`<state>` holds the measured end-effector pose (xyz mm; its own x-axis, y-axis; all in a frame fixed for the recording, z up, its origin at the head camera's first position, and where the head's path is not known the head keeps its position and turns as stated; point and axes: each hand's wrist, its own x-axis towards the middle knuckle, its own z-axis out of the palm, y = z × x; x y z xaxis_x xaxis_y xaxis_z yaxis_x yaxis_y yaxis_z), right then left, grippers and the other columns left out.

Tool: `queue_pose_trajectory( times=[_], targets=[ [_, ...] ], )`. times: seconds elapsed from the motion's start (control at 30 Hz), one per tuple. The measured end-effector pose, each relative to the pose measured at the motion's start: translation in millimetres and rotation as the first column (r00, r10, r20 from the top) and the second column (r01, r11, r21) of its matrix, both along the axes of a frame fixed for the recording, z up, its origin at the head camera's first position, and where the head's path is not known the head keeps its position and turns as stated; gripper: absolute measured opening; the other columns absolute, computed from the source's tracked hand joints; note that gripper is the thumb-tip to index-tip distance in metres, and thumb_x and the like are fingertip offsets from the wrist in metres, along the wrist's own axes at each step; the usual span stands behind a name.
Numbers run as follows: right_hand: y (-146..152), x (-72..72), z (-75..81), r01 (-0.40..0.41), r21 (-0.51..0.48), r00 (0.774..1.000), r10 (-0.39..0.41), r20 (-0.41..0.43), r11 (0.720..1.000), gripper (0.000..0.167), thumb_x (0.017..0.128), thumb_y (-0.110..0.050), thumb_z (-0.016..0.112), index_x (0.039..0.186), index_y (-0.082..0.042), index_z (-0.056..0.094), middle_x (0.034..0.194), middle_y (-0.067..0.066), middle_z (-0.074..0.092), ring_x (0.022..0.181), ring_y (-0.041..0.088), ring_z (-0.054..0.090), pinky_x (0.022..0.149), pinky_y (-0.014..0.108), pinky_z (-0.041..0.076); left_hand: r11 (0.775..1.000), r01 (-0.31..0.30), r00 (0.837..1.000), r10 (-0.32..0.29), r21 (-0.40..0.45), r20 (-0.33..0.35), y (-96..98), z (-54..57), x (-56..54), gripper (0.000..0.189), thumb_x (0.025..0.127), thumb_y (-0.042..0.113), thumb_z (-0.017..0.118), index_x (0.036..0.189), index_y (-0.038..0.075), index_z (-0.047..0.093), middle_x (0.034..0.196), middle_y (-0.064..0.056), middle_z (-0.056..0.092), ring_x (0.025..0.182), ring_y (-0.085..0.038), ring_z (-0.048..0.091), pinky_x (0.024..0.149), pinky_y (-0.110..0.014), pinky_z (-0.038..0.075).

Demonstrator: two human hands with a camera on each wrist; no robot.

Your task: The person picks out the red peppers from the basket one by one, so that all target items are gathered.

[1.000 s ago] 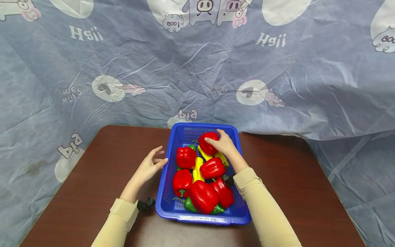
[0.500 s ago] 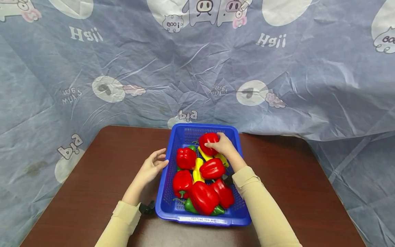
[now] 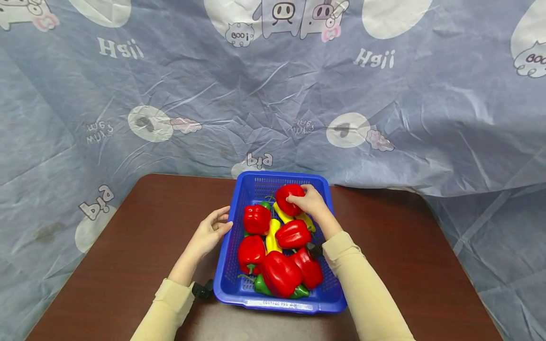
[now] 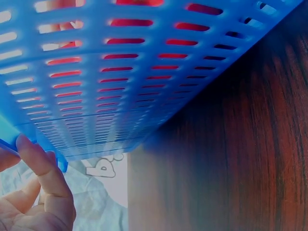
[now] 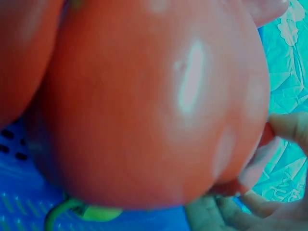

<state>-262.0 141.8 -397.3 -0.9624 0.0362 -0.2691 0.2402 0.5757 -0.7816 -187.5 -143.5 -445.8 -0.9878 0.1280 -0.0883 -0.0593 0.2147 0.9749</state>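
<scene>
A blue perforated plastic basket (image 3: 294, 307) holds several red bell peppers and some yellow and green peppers. At its left rim is my left hand (image 3: 210, 233); its thumb and curled fingers pinch the rim, seen also on the basket's side wall (image 4: 110, 96) in the left wrist view. My right hand (image 3: 311, 201) grips the far red bell pepper (image 3: 285, 194), thumb on the near side and fingers behind. In the right wrist view another red bell pepper (image 5: 159, 106) fills the foreground and hides most of the gripped one.
The basket stands on a dark brown wooden table (image 3: 162, 213). A patterned grey-blue cloth (image 3: 256, 85) hangs behind the table. Black wrist devices sit near both cuffs. Yellow peppers (image 3: 273, 237) lie among the red ones, and a green pepper (image 3: 262, 285) lies near the front.
My left hand has shifted slightly right and its fingers have come in to the rim. The right fingers have closed further round the far red bell pepper, which has hardly moved.
</scene>
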Motion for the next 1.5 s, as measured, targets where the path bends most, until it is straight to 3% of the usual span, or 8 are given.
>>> queue_pose_trajectory(
  times=[0.17,0.37,0.57,0.87,1.0,1.13,1.27,1.5],
  targets=[
    [7.6,1.7,2.8,0.02,-0.12,0.999,-0.016,0.036,0.993,0.076,0.092,-0.029,0.065,0.152,-0.002,0.027,0.148,0.025,0.04,0.129,0.04,0.05,0.103,0.049,0.048,1.0,0.003,1.0,-0.003,-0.003,-0.014,1.5,-0.9,0.9,0.054,0.098,0.007,0.059,0.148,0.003,0.04,0.129,-0.024,0.054,0.105,-0.022,0.062,0.082,-0.018,0.05],
    [15.9,7.3,17.6,0.021,-0.223,0.999,-0.013,0.036,0.975,0.076,0.093,-0.028,0.065,0.152,-0.002,0.027,0.148,0.024,0.041,0.129,0.039,0.051,0.103,0.05,0.047,1.0,0.003,1.0,-0.003,-0.012,-0.026,1.3,-0.7,1.7,0.054,0.097,0.006,0.059,0.148,0.002,0.04,0.128,-0.024,0.054,0.103,-0.019,0.062,0.082,-0.017,0.05],
    [29.0,13.3,28.1,-0.012,-0.263,0.999,-0.002,-0.054,0.965,0.075,0.092,-0.028,0.066,0.152,-0.003,0.028,0.145,0.024,0.044,0.127,0.038,0.053,0.102,0.049,0.049,1.0,0.001,0.999,-0.001,-0.006,-0.034,1.5,-1.6,1.8,0.054,0.097,0.005,0.059,0.148,0.002,0.04,0.128,-0.024,0.053,0.099,-0.014,0.062,0.081,-0.015,0.049],
    [53.7,26.9,37.6,-0.043,-0.313,0.987,-0.009,-0.163,0.949,0.075,0.092,-0.028,0.067,0.153,-0.007,0.029,0.149,0.019,0.042,0.128,0.036,0.052,0.1,0.043,0.051,1.0,-0.01,0.999,0.01,-0.008,-0.032,2.9,-2.1,3.7,0.054,0.097,0.006,0.059,0.148,0.001,0.04,0.131,-0.026,0.052,0.104,-0.02,0.063,0.08,-0.013,0.049],
    [66.3,35.4,39.9,-0.02,-0.36,0.979,-0.055,-0.197,0.933,0.073,0.092,-0.025,0.067,0.153,-0.007,0.031,0.147,0.018,0.046,0.124,0.03,0.054,0.088,0.027,0.055,1.0,-0.012,0.999,0.012,-0.003,-0.044,3.2,-4.4,2.2,0.054,0.097,0.005,0.059,0.147,0.0,0.04,0.13,-0.027,0.053,0.097,-0.009,0.062,0.079,-0.013,0.049],
    [80.1,43.5,39.8,0.015,-0.419,0.966,-0.122,-0.23,0.908,0.07,0.093,-0.02,0.066,0.153,-0.007,0.032,0.146,0.019,0.045,0.111,0.013,0.057,0.079,0.016,0.055,1.0,-0.013,0.999,0.014,0.008,-0.045,2.4,-7.7,1.5,0.054,0.097,0.005,0.059,0.148,0.001,0.041,0.13,-0.027,0.053,0.09,0.001,0.06,0.079,-0.013,0.05],
    [94.2,52.6,39.6,0.049,-0.442,0.951,-0.178,-0.253,0.895,0.069,0.094,-0.018,0.065,0.153,-0.007,0.031,0.143,0.017,0.046,0.101,0.001,0.057,0.079,0.014,0.054,1.0,-0.013,0.999,0.013,0.015,-0.035,1.7,-9.2,2.0,0.053,0.098,0.007,0.059,0.148,0.003,0.041,0.131,-0.026,0.053,0.089,0.004,0.06,0.08,-0.013,0.05],
    [120.6,66.7,37.3,0.1,-0.5,0.929,-0.26,-0.262,0.86,0.07,0.094,-0.017,0.066,0.153,-0.006,0.031,0.122,-0.007,0.052,0.098,0.0,0.058,0.08,0.014,0.054,1.0,-0.024,0.999,0.025,0.015,-0.043,3.9,-4.2,4.0,0.053,0.097,0.005,0.059,0.147,0.0,0.041,0.13,-0.026,0.052,0.09,0.006,0.058,0.08,-0.012,0.049]
  ],
)
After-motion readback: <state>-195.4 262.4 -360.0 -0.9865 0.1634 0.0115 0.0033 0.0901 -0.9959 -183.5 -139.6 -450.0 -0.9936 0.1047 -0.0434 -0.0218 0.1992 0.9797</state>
